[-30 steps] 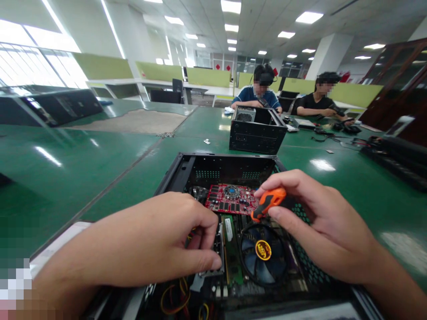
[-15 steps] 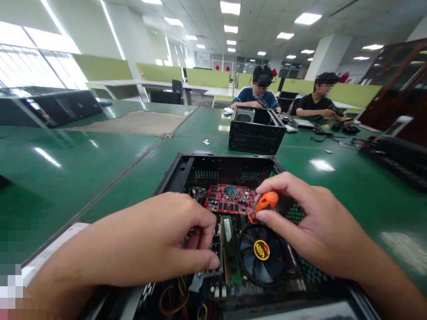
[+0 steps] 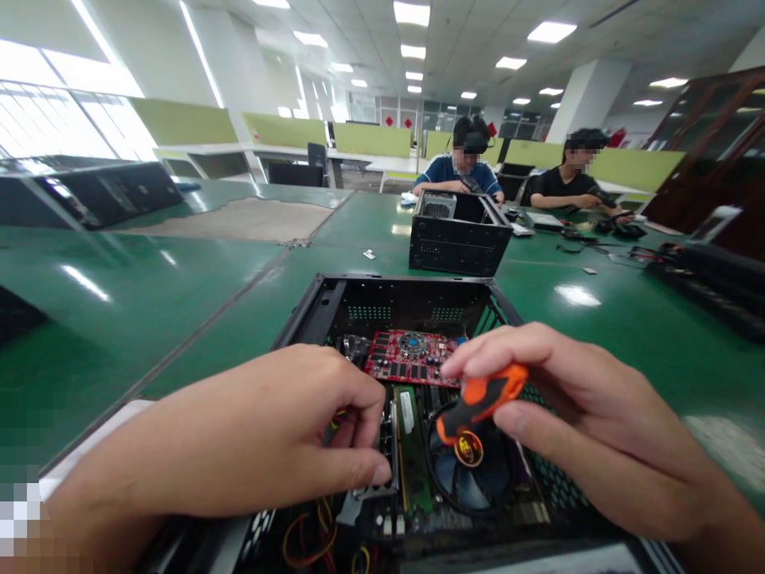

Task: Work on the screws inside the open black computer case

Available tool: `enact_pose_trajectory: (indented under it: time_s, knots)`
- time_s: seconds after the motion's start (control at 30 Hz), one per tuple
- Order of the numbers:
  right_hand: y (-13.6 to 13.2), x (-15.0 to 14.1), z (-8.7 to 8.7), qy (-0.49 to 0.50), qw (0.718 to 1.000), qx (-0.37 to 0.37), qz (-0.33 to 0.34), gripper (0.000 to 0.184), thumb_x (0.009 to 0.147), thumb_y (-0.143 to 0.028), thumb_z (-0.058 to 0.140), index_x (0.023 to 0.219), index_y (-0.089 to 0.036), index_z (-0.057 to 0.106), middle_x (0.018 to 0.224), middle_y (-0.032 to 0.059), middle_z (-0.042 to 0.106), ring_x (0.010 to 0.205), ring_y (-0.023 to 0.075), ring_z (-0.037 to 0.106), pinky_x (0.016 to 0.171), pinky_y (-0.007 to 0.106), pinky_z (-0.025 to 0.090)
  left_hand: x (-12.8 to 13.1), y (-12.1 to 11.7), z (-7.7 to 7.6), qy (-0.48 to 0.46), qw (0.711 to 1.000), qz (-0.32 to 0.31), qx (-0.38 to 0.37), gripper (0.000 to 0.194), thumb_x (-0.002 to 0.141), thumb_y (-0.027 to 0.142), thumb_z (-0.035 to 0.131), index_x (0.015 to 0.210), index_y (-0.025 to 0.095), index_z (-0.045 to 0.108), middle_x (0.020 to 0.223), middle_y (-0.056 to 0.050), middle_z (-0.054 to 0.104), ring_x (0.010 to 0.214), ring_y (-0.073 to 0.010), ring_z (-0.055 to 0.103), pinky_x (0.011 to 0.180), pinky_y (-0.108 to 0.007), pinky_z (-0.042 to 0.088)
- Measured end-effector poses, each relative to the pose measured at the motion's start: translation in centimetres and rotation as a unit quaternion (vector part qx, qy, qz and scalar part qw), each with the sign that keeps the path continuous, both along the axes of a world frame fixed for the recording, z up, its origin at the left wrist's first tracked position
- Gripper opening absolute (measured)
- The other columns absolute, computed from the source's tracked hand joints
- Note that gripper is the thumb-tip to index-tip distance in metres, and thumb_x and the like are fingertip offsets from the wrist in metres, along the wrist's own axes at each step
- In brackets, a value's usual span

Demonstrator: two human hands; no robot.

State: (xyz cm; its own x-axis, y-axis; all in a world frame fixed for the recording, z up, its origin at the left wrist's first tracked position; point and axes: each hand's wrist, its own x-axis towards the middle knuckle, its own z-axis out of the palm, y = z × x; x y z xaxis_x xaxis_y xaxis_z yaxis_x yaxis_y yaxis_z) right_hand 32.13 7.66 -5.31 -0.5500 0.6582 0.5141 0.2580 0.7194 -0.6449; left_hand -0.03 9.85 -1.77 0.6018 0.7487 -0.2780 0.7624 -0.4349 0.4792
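Note:
An open computer case (image 3: 302, 319) lies in front of me. My right hand (image 3: 589, 422) pinches the orange and black handle of a screwdriver (image 3: 485, 402) between thumb and fingers, tilted above the black CPU fan (image 3: 469, 478); its shaft cannot be made out. My left hand (image 3: 323, 422) reaches into the case with curled fingers, its thumb against a silver metal part (image 3: 391, 462) with holes along its edge. Much of that part is hidden under the hand. A green memory stick (image 3: 411, 430) stands between the part and the fan. Behind is a red graphics card (image 3: 406, 359).
Red, yellow and black cables (image 3: 311, 534) lie in the near left of the case. Another case (image 3: 460, 247) stands farther back on the green table (image 3: 239, 271). Two people sit beyond it. Dark equipment (image 3: 711, 279) and cables lie at the right.
My right hand has drawn back toward me and to the right with the screwdriver, its handle now tilted flatter over the fan. My left hand has hardly moved.

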Motion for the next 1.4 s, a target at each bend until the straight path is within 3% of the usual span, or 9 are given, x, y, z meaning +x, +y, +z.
enact_pose_trajectory:
  time_s: [0.13, 0.47, 0.63, 0.73, 0.83, 0.9, 1.07, 1.23, 1.4]
  knots:
    - [-0.1, 0.0, 0.8, -0.018, 0.997, -0.012, 0.079, 0.018, 0.121, -0.023, 0.087, 0.139, -0.025, 0.086, 0.125, 0.0046, 0.101, 0.112, 0.0202, 0.099, 0.102, 0.022, 0.076, 0.0, -0.2, 0.2, -0.004, 1.0, -0.005, 0.001, 0.025, 0.099, 0.045, 0.092, 0.08, 0.033, 0.081, 0.074, 0.005, 0.081, 0.068, -0.0206, 0.072, 0.065, -0.035, 0.045]
    - [-0.4, -0.3, 0.8, -0.076, 0.995, 0.045, 0.042, 0.02, 0.12, -0.022, 0.081, 0.138, -0.025, 0.089, 0.126, 0.0067, 0.102, 0.11, 0.0239, 0.099, 0.099, 0.028, 0.08, -0.3, 0.0, 0.0, -0.02, 1.0, -0.014, 0.004, 0.025, 0.1, 0.045, 0.091, 0.08, 0.034, 0.081, 0.075, 0.004, 0.082, 0.069, -0.022, 0.072, 0.066, -0.037, 0.046]
    - [-0.1, -0.5, 0.3, -0.027, 0.993, 0.092, 0.074, 0.013, 0.116, -0.029, 0.101, 0.122, -0.025, 0.09, 0.098, -0.001, 0.097, 0.082, 0.0181, 0.09, 0.085, 0.028, 0.076, -0.3, 0.1, -0.2, -0.018, 1.0, -0.017, 0.006, 0.025, 0.1, 0.046, 0.092, 0.081, 0.034, 0.082, 0.075, 0.004, 0.082, 0.068, -0.0216, 0.072, 0.065, -0.038, 0.046]
    - [0.0, -0.4, 0.4, -0.035, 0.993, 0.087, 0.077, 0.016, 0.119, -0.031, 0.098, 0.132, -0.023, 0.092, 0.103, 0.0015, 0.099, 0.087, 0.0182, 0.092, 0.085, 0.027, 0.075, -0.2, 0.2, -0.2, -0.017, 1.0, -0.02, 0.004, 0.027, 0.102, 0.048, 0.09, 0.081, 0.034, 0.081, 0.073, 0.004, 0.08, 0.066, -0.0217, 0.07, 0.064, -0.039, 0.045]
    - [-0.1, -0.2, 0.6, -0.072, 0.993, 0.084, 0.048, 0.035, 0.122, -0.02, 0.082, 0.157, -0.019, 0.087, 0.138, 0.0097, 0.102, 0.121, 0.0224, 0.099, 0.109, 0.028, 0.079, -0.1, 0.1, -0.1, -0.016, 1.0, -0.019, 0.005, 0.027, 0.102, 0.05, 0.089, 0.081, 0.033, 0.081, 0.074, 0.003, 0.08, 0.067, -0.0217, 0.071, 0.065, -0.038, 0.046]
    - [-0.2, -0.2, 0.4, -0.073, 0.993, 0.088, 0.0, 0.039, 0.123, -0.018, 0.076, 0.161, -0.02, 0.083, 0.149, 0.0117, 0.1, 0.131, 0.0251, 0.099, 0.114, 0.031, 0.079, 0.0, 0.1, 0.0, -0.012, 1.0, -0.017, 0.007, 0.027, 0.102, 0.051, 0.088, 0.081, 0.034, 0.081, 0.074, 0.003, 0.08, 0.068, -0.0217, 0.071, 0.066, -0.038, 0.046]
    - [0.0, -0.9, 0.0, -0.056, 0.987, 0.105, -0.107, 0.03, 0.122, -0.013, 0.066, 0.144, -0.024, 0.083, 0.132, 0.0107, 0.101, 0.118, 0.0282, 0.099, 0.107, 0.038, 0.082, -0.1, 0.0, 0.0, -0.014, 1.0, -0.012, 0.004, 0.028, 0.1, 0.051, 0.089, 0.079, 0.034, 0.081, 0.074, 0.003, 0.08, 0.067, -0.0211, 0.071, 0.065, -0.037, 0.046]
    - [0.0, -1.4, 0.0, -0.087, 0.984, 0.111, -0.108, 0.029, 0.122, -0.014, 0.065, 0.143, -0.023, 0.082, 0.124, 0.0099, 0.099, 0.11, 0.0272, 0.098, 0.103, 0.038, 0.081, -0.1, -0.2, 0.3, -0.014, 1.0, -0.007, -0.004, 0.026, 0.099, 0.04, 0.092, 0.078, 0.032, 0.079, 0.072, 0.005, 0.08, 0.065, -0.0201, 0.07, 0.064, -0.035, 0.046]
    - [-0.2, -1.5, 0.0, -0.09, 0.982, 0.117, -0.118, 0.028, 0.12, -0.015, 0.065, 0.141, -0.024, 0.082, 0.123, 0.0088, 0.1, 0.107, 0.027, 0.098, 0.101, 0.037, 0.081, -0.3, -0.5, 0.4, -0.024, 1.0, -0.004, -0.003, 0.027, 0.1, 0.041, 0.093, 0.079, 0.032, 0.08, 0.073, 0.005, 0.08, 0.065, -0.0195, 0.071, 0.062, -0.035, 0.045]
